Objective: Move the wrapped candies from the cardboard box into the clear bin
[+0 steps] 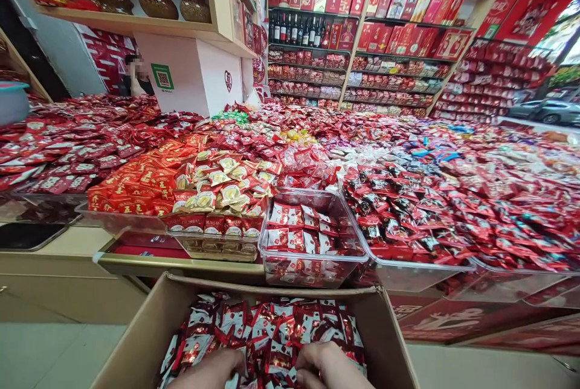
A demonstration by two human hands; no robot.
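Observation:
Both of my hands reach into an open cardboard box at the bottom of the view. It is packed with small red-and-white foil packets. My left hand rests on the packets at the box's near left, its fingertips pressed in among them. My right hand lies on the same pile a little to the right, with its fingers curled down. The lower edge of the view cuts off both hands, and I cannot tell whether either one grips a packet.
Just beyond the box, clear plastic bins of wrapped sweets stand on a gold-edged counter. Heaped red packets spread far back. A person stands at the back left. Shelves of red boxes and bottles line the wall.

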